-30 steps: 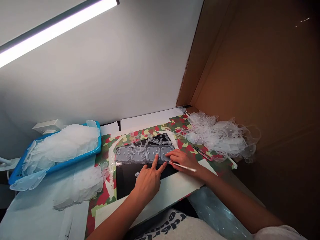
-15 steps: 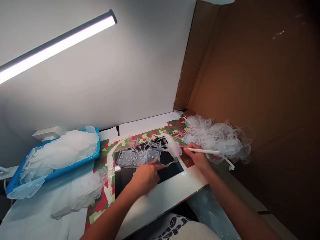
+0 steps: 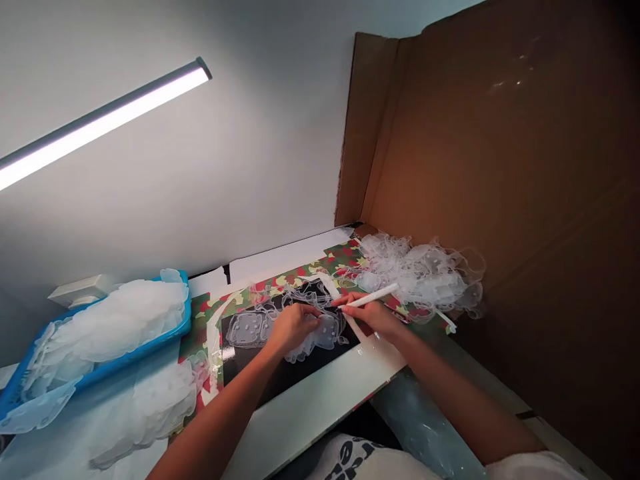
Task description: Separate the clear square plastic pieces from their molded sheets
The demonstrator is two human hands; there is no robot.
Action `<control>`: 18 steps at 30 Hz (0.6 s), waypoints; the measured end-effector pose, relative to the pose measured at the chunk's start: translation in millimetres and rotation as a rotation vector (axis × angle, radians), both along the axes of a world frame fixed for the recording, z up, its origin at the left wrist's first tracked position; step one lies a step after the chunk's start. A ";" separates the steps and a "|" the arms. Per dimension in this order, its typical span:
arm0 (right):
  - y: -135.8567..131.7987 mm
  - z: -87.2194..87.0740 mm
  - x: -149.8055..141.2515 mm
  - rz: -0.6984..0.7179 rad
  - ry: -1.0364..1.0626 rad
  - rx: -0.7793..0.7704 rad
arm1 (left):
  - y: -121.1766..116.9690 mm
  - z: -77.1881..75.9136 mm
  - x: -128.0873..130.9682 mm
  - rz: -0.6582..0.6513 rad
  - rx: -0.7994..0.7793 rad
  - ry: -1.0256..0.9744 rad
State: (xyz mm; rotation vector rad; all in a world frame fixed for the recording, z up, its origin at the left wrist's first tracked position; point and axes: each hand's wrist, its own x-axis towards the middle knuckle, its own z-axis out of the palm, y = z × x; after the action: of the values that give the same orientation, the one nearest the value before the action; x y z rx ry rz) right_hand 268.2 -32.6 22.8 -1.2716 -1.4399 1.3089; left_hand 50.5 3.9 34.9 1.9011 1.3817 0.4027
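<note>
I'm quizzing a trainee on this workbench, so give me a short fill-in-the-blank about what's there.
The right hand holds a ____ stick. The left hand touches a dotted clear plastic piece over a ____ sheet. The tray at far left is ____. The scrap heap leans against a wall of ____.

Missing words: white; black; blue; cardboard.

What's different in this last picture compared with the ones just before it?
The left hand has moved onto the clear dimpled plastic, part of which now bunches up beside it instead of lying flat on the black mat. The right hand still holds the white stick, now angled up and away. The blue tray and the pile of clear plastic scraps stayed as they were.
</note>
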 end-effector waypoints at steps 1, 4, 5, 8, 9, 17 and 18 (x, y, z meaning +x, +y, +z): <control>5.7 0.2 0.4 0.007 -0.003 -0.064 | -3.9 -0.5 -1.5 0.010 0.027 0.013; 18.7 -2.0 -1.9 0.058 -0.035 -0.130 | -10.6 -4.3 -4.4 0.028 0.082 0.032; 21.5 -4.0 -3.4 0.057 -0.044 -0.115 | -11.2 -6.2 -4.7 0.033 0.096 0.033; 26.1 -11.7 -6.9 0.018 -0.087 -0.046 | -12.5 -11.0 -4.6 0.054 0.117 0.032; 26.7 -13.8 -7.4 -0.001 -0.109 -0.023 | -14.5 -11.9 -4.7 0.066 0.123 0.031; 25.2 -8.0 -16.4 -0.039 -0.280 0.108 | -68.7 -15.5 -26.4 -0.137 0.886 0.060; 24.9 -6.6 -18.7 -0.024 -0.284 0.115 | -73.0 -17.2 -30.3 -0.148 0.901 0.056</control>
State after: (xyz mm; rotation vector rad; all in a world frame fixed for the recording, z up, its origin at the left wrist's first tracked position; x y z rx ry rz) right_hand 249.5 -7.7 16.2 -1.4342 -1.6643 1.0437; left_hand 20.2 -69.1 17.7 2.7169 1.1632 1.0282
